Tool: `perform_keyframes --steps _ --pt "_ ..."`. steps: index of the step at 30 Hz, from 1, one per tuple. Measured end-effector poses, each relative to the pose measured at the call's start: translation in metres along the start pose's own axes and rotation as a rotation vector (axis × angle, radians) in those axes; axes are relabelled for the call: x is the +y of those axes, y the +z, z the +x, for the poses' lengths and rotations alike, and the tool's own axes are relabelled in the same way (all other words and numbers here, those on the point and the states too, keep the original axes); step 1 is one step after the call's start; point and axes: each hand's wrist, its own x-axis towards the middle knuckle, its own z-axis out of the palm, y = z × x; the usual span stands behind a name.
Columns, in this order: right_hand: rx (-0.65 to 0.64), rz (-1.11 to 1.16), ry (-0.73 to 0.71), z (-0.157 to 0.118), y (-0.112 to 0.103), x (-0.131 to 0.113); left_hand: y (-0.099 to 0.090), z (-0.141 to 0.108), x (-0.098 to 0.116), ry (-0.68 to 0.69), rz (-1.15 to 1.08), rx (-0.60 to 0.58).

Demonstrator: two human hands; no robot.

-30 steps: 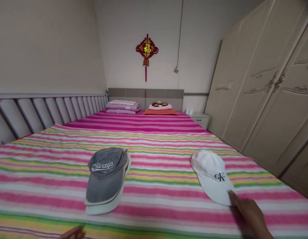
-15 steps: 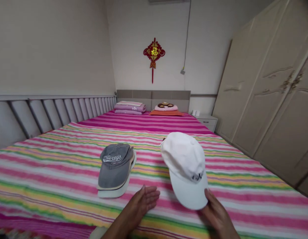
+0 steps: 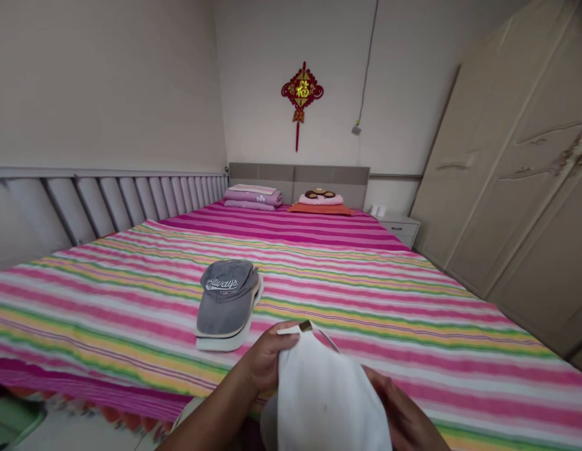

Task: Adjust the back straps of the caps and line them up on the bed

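Observation:
A white baseball cap [image 3: 331, 401] is held close to me at the bottom of the view, its back strap and brass-coloured buckle uppermost. My left hand [image 3: 267, 357] pinches the cap's edge beside the buckle. On the other side my right hand [image 3: 394, 404] grips the cap, with its fingertips partly behind the fabric. To the left, a grey cap [image 3: 227, 300] with white "Always" lettering lies on the bed, stacked over a pale cap [image 3: 225, 343] whose brim shows beneath it.
The bed has a striped cover [image 3: 131, 300]. Folded purple bedding [image 3: 253, 199] and a pink pillow [image 3: 321, 199] lie by the headboard [image 3: 331, 178]. A railing [image 3: 131, 203] runs along the left; a nightstand [image 3: 398, 225] and a wardrobe [image 3: 497, 188] stand right.
The white cap has come down towards me and turned, so its back strap now shows instead of its brim. My left hand, open before, has taken hold of it.

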Motion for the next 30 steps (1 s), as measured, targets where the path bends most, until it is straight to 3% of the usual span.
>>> perform_keyframes --steps 6,10,14,20,30 --pt "-0.069 -0.206 -0.045 0.026 0.063 -0.041 0.022 -0.009 0.0 -0.085 0.287 0.041" --pt "-0.052 -0.323 -0.142 0.028 0.08 -0.047 0.029 -0.016 0.005 -0.116 0.436 0.066" --pt "-0.085 -0.399 -0.122 0.024 0.081 -0.048 0.031 -0.019 0.001 -0.053 0.377 0.126" --pt "-0.062 -0.41 -0.088 0.018 0.086 -0.049 0.036 -0.018 -0.007 -0.013 0.249 0.101" --pt "0.144 0.262 -0.207 0.031 0.052 -0.054 0.031 -0.027 0.015 0.12 0.095 0.175"
